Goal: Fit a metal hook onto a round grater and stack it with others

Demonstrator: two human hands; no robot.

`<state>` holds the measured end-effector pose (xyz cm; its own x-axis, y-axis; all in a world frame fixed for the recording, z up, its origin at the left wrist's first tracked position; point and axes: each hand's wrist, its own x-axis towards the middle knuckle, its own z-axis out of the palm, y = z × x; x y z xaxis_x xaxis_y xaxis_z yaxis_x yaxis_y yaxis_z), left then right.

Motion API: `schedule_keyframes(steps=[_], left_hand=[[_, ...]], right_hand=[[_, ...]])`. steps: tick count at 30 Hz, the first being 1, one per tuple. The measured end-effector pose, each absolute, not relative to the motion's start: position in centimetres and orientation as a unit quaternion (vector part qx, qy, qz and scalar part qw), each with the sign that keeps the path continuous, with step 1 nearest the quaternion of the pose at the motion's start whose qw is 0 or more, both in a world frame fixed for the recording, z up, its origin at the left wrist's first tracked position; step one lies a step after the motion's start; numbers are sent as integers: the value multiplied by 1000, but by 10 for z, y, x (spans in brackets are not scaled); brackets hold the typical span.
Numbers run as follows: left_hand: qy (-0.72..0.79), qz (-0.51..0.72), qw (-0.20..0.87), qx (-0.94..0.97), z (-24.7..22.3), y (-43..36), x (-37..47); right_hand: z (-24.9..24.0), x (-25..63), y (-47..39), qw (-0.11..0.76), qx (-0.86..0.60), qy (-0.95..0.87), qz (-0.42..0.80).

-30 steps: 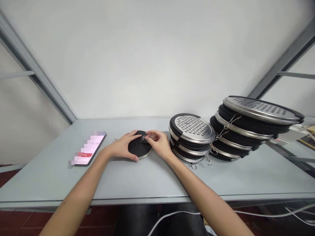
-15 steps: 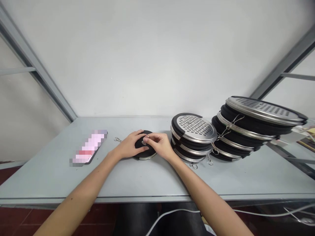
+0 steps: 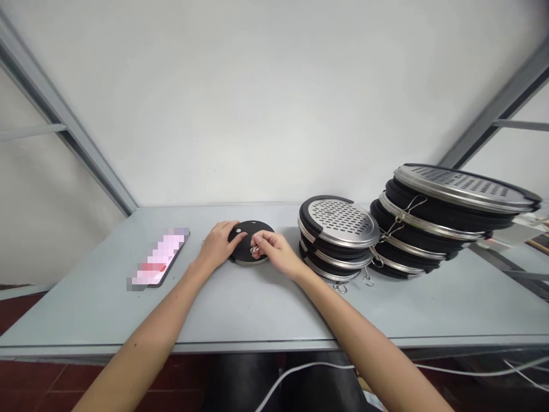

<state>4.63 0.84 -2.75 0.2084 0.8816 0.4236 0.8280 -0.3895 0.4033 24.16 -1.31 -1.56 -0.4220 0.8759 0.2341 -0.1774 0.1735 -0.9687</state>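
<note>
Black disc (image 3: 247,240) with a thin metal rim lies flat on the grey table (image 3: 240,309), out at the far middle of the top, and both of my hands are on it. My left hand (image 3: 218,246) rests on its left edge, fingers curved over the rim and pressing the disc down, thumb lying on the black face. My right hand (image 3: 274,253) sits at the disc's right side, with thumb and forefinger pinched together on a small wire clip (image 3: 254,248) that touches the near right part of the black face. The clip is tiny and partly hidden by my fingertips, so I cannot tell whether it is hooked into the disc or only laid on it.

Just right of my right hand stands a stack of round graters (image 3: 337,237), black bodies with perforated steel tops; the top one shows its holes plainly. Two loose wire clips (image 3: 354,284) hang or lie at the near foot of that stack. Farther right is a bigger stack of larger graters (image 3: 446,220), leaning so that the top one juts out to the right, with wire clips showing along its left side.

To the left of my left hand, well apart from the disc, a phone (image 3: 159,264) lies flat on the table with its screen lit and blurred. A white cable (image 3: 300,375) runs below the near edge of the table.
</note>
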Motion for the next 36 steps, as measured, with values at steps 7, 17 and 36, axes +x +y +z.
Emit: schedule_keyframes(steps=[7, 17, 36], left_hand=[[441, 258, 153, 846, -21, -8, 63], [482, 216, 166, 833, -19, 2, 49], [547, 168, 172, 802, -28, 6, 32]], right_hand=[[-11, 241, -17, 505, -286, -601, 550], [-9, 243, -16, 516, -289, -587, 553], [-37, 246, 4, 461, -409, -627, 477]])
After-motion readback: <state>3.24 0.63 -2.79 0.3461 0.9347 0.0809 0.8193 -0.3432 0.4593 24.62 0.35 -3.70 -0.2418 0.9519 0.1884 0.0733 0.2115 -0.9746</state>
